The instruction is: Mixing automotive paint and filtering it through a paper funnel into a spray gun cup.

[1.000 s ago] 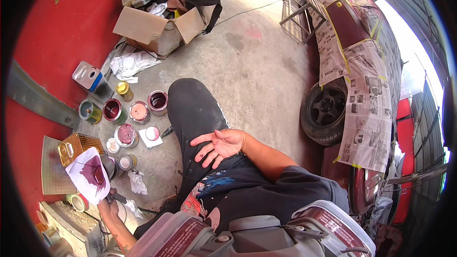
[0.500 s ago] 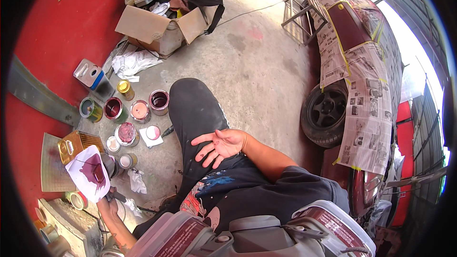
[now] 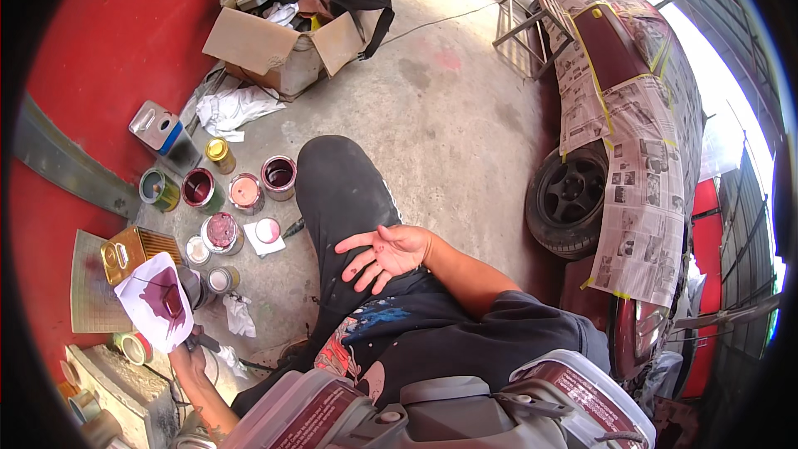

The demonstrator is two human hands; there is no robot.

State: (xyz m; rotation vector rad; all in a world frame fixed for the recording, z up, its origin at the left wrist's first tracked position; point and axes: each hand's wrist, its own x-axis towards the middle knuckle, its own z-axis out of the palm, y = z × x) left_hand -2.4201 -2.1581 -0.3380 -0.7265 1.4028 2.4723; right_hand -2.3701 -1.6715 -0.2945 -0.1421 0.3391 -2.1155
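Observation:
My left hand (image 3: 189, 359) at lower left grips the dark handle of what looks like a spray gun, topped by a white paper-like piece (image 3: 150, 299) with maroon paint in it. My right hand (image 3: 386, 259) lies palm up over my dark-trousered leg (image 3: 332, 183), fingers spread, with a small dark red spot on it. Several open paint cans (image 3: 244, 193) stand on the concrete floor beside my leg, holding maroon, pink and other colours. A small round lid with pink paint (image 3: 268, 231) rests on a white square. A gold rectangular tin (image 3: 126, 259) stands behind the white piece.
An open cardboard box (image 3: 241, 41) of rags and black bags sits at upper left near a red wall (image 3: 91, 50). At right are a car covered in newspaper (image 3: 632, 199), its wheel (image 3: 564, 199) and a metal frame stand (image 3: 515, 41). Respirator cartridges (image 3: 582, 391) fill the lower edge.
The view has shifted very slightly, with the scene sitting a few pixels higher and further right. Both hands keep nearly the same pose.

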